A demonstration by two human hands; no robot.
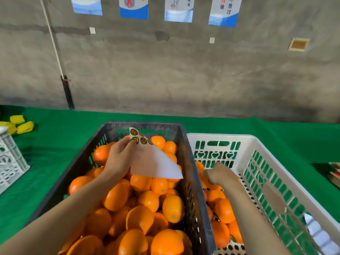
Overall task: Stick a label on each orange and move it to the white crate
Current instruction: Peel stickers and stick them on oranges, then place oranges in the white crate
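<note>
A worker's left hand [119,155] pinches a label sheet [154,164] above the dark crate [184,142] of glossy, unlabelled oranges [173,208], keeping its last round gold stickers handy. The right hand [219,173], fingers curled downward, covers a labelled orange [208,183] in the white crate [257,144] alongside, near the green table's [55,144] front edge. Whether it grips the fruit cannot be told.

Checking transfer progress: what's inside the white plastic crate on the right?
Round orange fruits piled along the left wall of the white plastic crate, one showing a round label; perforated floor visible beside them. The right hand reaches in, covering whatever its fingers hold.
</note>
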